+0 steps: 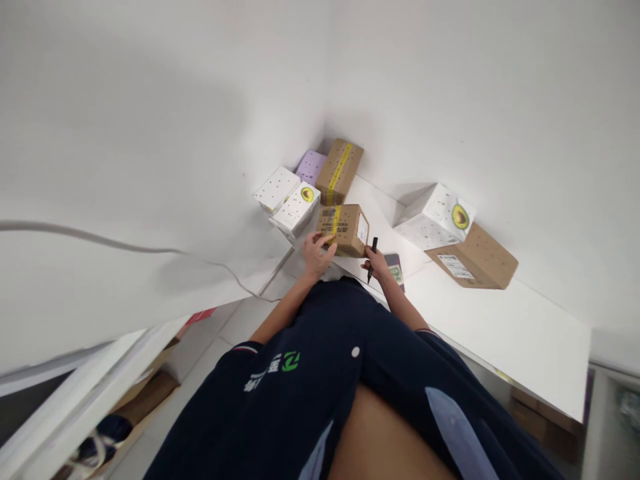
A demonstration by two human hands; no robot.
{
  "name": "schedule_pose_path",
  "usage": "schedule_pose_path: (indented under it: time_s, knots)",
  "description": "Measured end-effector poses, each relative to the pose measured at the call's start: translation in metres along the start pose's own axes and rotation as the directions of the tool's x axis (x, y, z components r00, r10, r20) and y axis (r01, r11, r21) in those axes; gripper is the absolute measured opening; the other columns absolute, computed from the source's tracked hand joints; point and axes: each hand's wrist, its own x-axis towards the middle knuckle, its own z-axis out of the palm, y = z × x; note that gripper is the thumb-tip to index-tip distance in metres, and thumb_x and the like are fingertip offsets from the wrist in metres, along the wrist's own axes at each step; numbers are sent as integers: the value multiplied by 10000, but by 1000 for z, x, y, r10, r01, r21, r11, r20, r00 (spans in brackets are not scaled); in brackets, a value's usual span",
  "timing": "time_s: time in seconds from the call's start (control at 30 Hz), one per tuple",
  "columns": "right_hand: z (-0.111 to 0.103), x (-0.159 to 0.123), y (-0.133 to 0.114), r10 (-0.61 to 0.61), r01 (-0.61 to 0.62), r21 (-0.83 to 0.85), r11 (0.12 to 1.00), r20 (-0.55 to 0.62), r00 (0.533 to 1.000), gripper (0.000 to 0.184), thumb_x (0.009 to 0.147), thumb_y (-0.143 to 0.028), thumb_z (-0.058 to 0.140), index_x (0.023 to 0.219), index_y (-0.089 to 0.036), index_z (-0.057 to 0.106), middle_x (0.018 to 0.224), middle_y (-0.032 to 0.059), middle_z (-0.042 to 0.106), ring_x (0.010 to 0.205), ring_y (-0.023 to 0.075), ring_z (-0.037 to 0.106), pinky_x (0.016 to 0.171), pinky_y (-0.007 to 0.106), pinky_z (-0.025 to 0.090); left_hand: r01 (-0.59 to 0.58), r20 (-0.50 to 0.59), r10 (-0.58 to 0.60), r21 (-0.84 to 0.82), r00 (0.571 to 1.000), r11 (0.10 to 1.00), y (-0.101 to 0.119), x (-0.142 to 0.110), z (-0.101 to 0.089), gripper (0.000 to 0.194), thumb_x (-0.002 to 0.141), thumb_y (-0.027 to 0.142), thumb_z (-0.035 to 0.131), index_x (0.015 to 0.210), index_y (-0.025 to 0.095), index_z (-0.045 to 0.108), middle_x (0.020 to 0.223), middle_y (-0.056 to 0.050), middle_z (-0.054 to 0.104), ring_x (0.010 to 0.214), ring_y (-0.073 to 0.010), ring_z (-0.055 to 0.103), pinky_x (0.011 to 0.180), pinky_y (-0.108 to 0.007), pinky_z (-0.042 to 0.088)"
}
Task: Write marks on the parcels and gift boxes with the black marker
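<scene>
The yellow-taped cardboard box [345,230] is by the white counter [515,333]'s front edge, probably for easy reach. The left hand [318,255], fingers spread, lies against it, seemingly steadying it; the right hand [378,263] grips a black marker [375,245] beside the box's labelled end.

From where I stand: a short-sleeved navy cloth shirt [310,327], round white button [355,352], pale-blue panels [457,427], striped cuffs [249,347], green-and-white emblem [290,362].
</scene>
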Motion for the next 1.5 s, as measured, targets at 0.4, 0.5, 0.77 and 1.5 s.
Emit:
schedule_pose_path:
  time_s: [0.4,0.5,0.77,1.5]
  knots:
    - [12,2,-7,-8,8,-24,1000,22,1000,116,902,-218,635,1012,-193,610,676,-80,608,362,26,359,464,214,537,-152,270,62,329,961,932,29,-14,-6,344,916,405,681,1246,355,763,1478,-95,565,1379,-411,421,1147,-603,342]
    - [0,0,-18,-35,36,47,998,-23,999,192,850,-218,690,1018,-210,598,737,-63,642,382,22,370,459,204,520,-231,337,108,352,935,907,33,-12,-3,361,922,396,662,1270,357,750,1524,-88,550,1454,-416,377,1189,-627,297]
    - [-38,-15,-65,-78,129,437,890,-135,988,67,870,-250,641,866,-192,608,819,-2,689,405,6,299,474,173,469,-314,395,174,324,902,893,28,-5,0,359,935,328,637,1273,288,749,1550,-102,542,1492,-382,396,1232,-582,310]
    - [43,-8,-68,-559,567,49,822,-122,820,218,846,-288,657,893,-259,447,630,-98,508,525,91,501,540,194,444,-340,390,179,395,903,854,52,1,2,440,955,420,596,1345,253,712,1377,-189,637,1354,-422,492,1151,-598,373]
